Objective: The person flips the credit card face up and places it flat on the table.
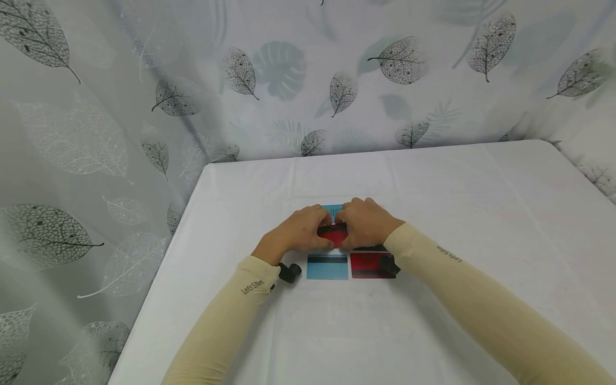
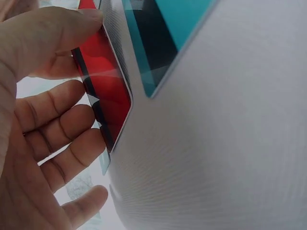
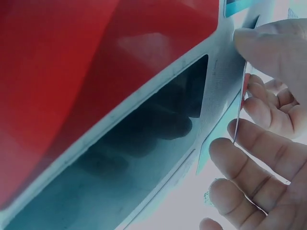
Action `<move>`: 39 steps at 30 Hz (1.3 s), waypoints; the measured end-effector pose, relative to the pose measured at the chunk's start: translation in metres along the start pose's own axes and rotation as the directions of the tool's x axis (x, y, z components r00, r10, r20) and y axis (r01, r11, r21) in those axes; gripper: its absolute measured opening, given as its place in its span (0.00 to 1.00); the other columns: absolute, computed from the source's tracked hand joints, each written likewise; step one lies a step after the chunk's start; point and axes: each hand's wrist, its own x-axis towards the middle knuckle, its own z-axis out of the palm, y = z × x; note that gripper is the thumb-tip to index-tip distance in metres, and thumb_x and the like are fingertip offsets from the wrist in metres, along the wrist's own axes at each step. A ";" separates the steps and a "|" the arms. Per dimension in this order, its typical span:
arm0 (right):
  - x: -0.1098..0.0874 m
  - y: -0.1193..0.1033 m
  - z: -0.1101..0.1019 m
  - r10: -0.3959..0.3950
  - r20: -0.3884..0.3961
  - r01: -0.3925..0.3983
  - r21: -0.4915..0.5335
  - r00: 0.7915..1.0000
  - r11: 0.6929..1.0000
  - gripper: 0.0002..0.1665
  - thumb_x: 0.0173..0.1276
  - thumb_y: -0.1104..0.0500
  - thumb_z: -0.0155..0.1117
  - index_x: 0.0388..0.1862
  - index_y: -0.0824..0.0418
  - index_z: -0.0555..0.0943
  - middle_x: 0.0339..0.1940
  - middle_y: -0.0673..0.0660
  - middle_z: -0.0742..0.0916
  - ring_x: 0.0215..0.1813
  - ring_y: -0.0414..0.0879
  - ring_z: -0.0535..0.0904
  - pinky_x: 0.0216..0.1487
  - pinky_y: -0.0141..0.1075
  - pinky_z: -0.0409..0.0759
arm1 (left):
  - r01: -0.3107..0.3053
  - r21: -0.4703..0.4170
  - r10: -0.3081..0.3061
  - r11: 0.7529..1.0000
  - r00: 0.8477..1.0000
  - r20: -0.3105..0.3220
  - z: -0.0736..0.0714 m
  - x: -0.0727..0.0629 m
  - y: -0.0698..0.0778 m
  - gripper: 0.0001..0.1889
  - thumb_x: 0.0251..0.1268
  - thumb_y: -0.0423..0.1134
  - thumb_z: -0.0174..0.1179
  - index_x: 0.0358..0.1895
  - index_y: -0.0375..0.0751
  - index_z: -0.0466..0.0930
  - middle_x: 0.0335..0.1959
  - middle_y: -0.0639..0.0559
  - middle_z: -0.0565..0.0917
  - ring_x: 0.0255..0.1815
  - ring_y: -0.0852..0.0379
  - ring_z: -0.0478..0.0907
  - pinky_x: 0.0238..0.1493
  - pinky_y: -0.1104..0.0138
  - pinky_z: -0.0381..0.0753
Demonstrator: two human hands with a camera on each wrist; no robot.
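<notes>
Both hands hold one red card (image 1: pixel 333 235) with a dark stripe, tilted up from the white table. My left hand (image 1: pixel 304 229) pinches its left end; in the left wrist view the thumb lies on the red face (image 2: pixel 109 76), fingers behind. At the right end my right hand (image 1: pixel 364 222) pinches it between thumb and fingers; the right wrist view shows the card nearly edge-on. Just beyond the hands lies a blue card (image 1: pixel 332 212), partly hidden. Beneath the right hand is a dark-striped card (image 3: pixel 158 134), mostly covered in the head view.
Nearer me, a blue card with a dark stripe (image 1: pixel 327 267) and another red card (image 1: pixel 367 266) lie side by side. Black wrist devices (image 1: pixel 290 273) hang close above the table (image 1: pixel 308 331). A leaf-patterned curtain (image 1: pixel 289 80) borders the table's back and left.
</notes>
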 end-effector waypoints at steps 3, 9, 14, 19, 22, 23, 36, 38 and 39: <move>0.000 -0.001 0.001 -0.009 -0.012 0.009 -0.041 1.000 0.999 0.30 0.50 0.41 0.82 0.50 0.55 0.90 0.42 0.51 0.88 0.45 0.50 0.79 0.48 0.50 0.76 | 0.001 -0.010 -0.001 1.000 1.000 -0.008 0.000 -0.001 0.000 0.23 0.62 0.52 0.73 0.53 0.43 0.79 0.46 0.54 0.79 0.46 0.57 0.75 0.49 0.64 0.78; -0.001 -0.001 0.000 -0.020 -0.042 0.017 -0.068 0.999 0.998 0.29 0.51 0.39 0.80 0.48 0.54 0.90 0.37 0.51 0.85 0.41 0.49 0.78 0.45 0.48 0.77 | 0.018 0.005 -0.018 1.000 1.000 -0.021 0.002 -0.003 -0.002 0.28 0.59 0.56 0.74 0.56 0.46 0.78 0.48 0.56 0.78 0.49 0.58 0.74 0.52 0.63 0.78; -0.002 0.000 0.000 -0.014 -0.044 0.011 -0.070 0.999 0.997 0.30 0.53 0.39 0.78 0.49 0.54 0.89 0.37 0.51 0.85 0.41 0.49 0.78 0.46 0.49 0.77 | 0.018 0.031 -0.018 0.999 1.000 -0.016 0.002 -0.003 -0.004 0.28 0.59 0.54 0.74 0.58 0.46 0.77 0.50 0.55 0.78 0.50 0.58 0.74 0.52 0.63 0.78; -0.003 0.003 0.001 -0.010 -0.050 0.007 -0.067 0.999 0.998 0.29 0.54 0.40 0.77 0.50 0.55 0.89 0.39 0.51 0.86 0.42 0.49 0.79 0.49 0.50 0.79 | 0.027 0.034 -0.027 0.999 1.000 -0.007 0.002 -0.004 -0.006 0.26 0.59 0.53 0.73 0.57 0.46 0.78 0.49 0.54 0.79 0.49 0.57 0.74 0.51 0.62 0.78; -0.004 0.003 0.001 -0.009 -0.056 0.006 -0.059 0.998 0.998 0.29 0.54 0.40 0.77 0.50 0.55 0.89 0.41 0.52 0.86 0.44 0.50 0.80 0.50 0.51 0.79 | 0.028 0.031 -0.028 0.999 1.000 -0.011 0.001 -0.005 -0.006 0.26 0.59 0.53 0.73 0.57 0.45 0.78 0.49 0.54 0.79 0.49 0.57 0.74 0.51 0.62 0.78; -0.004 0.003 0.001 -0.009 -0.058 0.006 -0.055 0.998 0.998 0.30 0.54 0.40 0.77 0.50 0.55 0.89 0.41 0.53 0.86 0.44 0.50 0.80 0.50 0.51 0.79 | 0.027 0.031 -0.027 0.999 1.000 -0.013 0.001 -0.005 -0.006 0.26 0.59 0.53 0.73 0.57 0.45 0.78 0.49 0.54 0.79 0.49 0.57 0.73 0.51 0.62 0.78; -0.003 0.001 0.001 -0.010 -0.064 0.007 -0.047 0.998 0.999 0.29 0.55 0.39 0.78 0.50 0.54 0.89 0.41 0.52 0.85 0.43 0.49 0.79 0.44 0.47 0.76 | 0.013 0.023 -0.012 1.000 0.999 -0.043 0.002 -0.004 -0.012 0.25 0.58 0.51 0.74 0.53 0.44 0.79 0.45 0.55 0.78 0.47 0.58 0.72 0.49 0.63 0.76; -0.003 0.001 0.001 -0.012 -0.072 0.008 -0.048 0.997 0.999 0.29 0.55 0.38 0.78 0.50 0.54 0.89 0.40 0.52 0.85 0.43 0.49 0.78 0.43 0.46 0.75 | 0.012 0.019 -0.011 1.000 0.999 -0.044 0.001 -0.004 -0.012 0.25 0.57 0.52 0.74 0.53 0.44 0.79 0.45 0.55 0.78 0.47 0.58 0.72 0.49 0.63 0.76; -0.003 0.001 0.002 -0.013 -0.075 0.009 -0.049 0.997 0.999 0.30 0.55 0.38 0.78 0.50 0.54 0.89 0.40 0.52 0.85 0.43 0.49 0.78 0.43 0.46 0.75 | 0.011 0.015 -0.011 1.000 0.999 -0.045 0.001 -0.005 -0.012 0.25 0.57 0.52 0.74 0.53 0.44 0.79 0.45 0.55 0.78 0.47 0.58 0.72 0.49 0.63 0.76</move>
